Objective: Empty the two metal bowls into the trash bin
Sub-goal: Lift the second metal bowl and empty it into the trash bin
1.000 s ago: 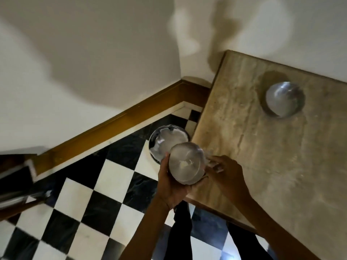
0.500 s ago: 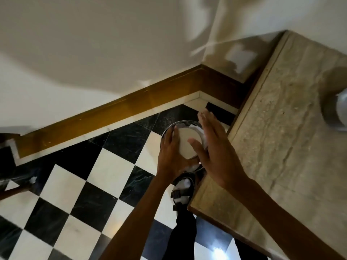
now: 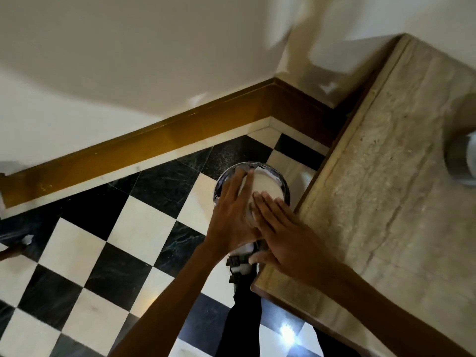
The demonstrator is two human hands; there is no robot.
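A metal bowl (image 3: 265, 185) is turned upside down over the shiny round trash bin (image 3: 282, 182), which stands on the floor beside the table corner. My left hand (image 3: 230, 215) grips the bowl's side. My right hand (image 3: 283, 233) lies flat, fingers together, with its fingertips against the bowl's upturned base. The bowl's contents are hidden. The second metal bowl (image 3: 463, 161) sits on the stone table (image 3: 386, 202), cut off by the right edge of the view.
The bin stands in a corner on a black-and-white chequered floor (image 3: 103, 253), with a wooden skirting board (image 3: 154, 140) and white walls behind. My dark-trousered legs and a strapped sandal (image 3: 239, 261) are below the hands, against the table's corner.
The bowl went from tilted beside the table edge to upside down over the bin. My right hand moved from the bowl's rim side onto its base.
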